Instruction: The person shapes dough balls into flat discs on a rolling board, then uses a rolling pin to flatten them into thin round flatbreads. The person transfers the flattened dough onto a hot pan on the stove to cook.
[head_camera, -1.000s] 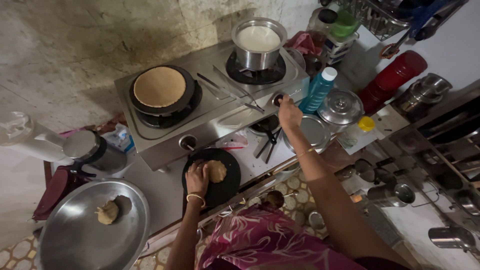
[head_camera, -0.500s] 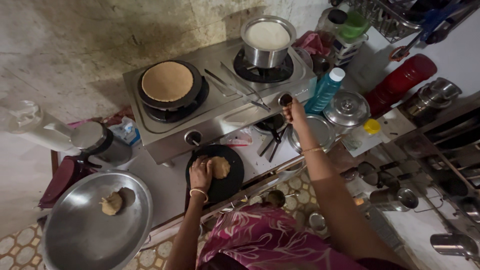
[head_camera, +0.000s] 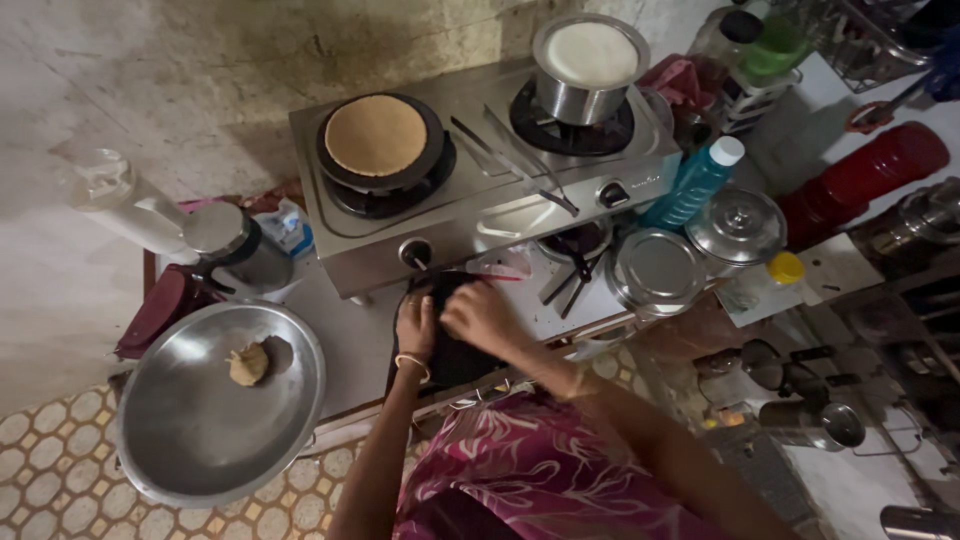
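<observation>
Both of my hands rest over a round black board on the counter in front of a two-burner steel stove. My left hand lies on the board's left part. My right hand covers its middle, and the dough piece that lay there is hidden beneath the hands. A flatbread sits on a black flat pan on the left burner. A steel pot holding something white stands on the right burner.
A large steel plate with a dough lump lies at the left. Tongs rest on the stove. A blue bottle, steel lids, a red container and utensils crowd the right side.
My right hand has come back from the stove knob area to the black board, joining my left hand over the dough. The view has shifted closer.
</observation>
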